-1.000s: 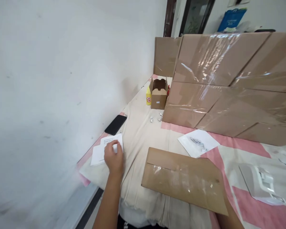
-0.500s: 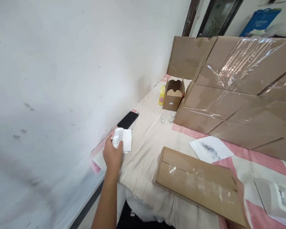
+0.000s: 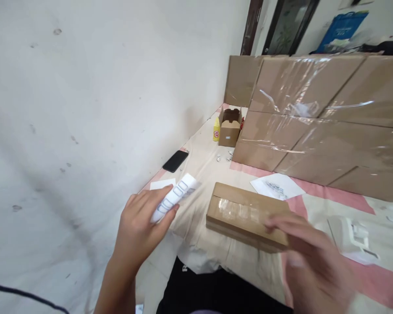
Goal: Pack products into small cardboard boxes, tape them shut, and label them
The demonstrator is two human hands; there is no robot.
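My left hand [image 3: 149, 213] is closed around a curled white paper sheet [image 3: 178, 194] printed with a row of blue-outlined rectangles, held up above the bed's left edge. Behind it, another white paper [image 3: 163, 183] lies on the bedding, partly covered by the hand. A taped cardboard box [image 3: 244, 213] lies in front of me. My right hand [image 3: 314, 257], smeared by motion, is over the box's right end with fingers stretched out and thumb apart. Whether it touches the box I cannot tell.
A black phone [image 3: 175, 161] lies by the wall. Farther back are a yellow bottle [image 3: 216, 130] and a small open carton [image 3: 229, 133]. Large taped boxes [image 3: 314, 131] stand behind a white paper with dark pieces [image 3: 277, 185]. A white device [image 3: 352, 237] sits at right.
My left hand has lifted the printed sheet off the bedding and brought it rightward and nearer. My right hand has come into clear view over the box, which now sits squarer on the bed.
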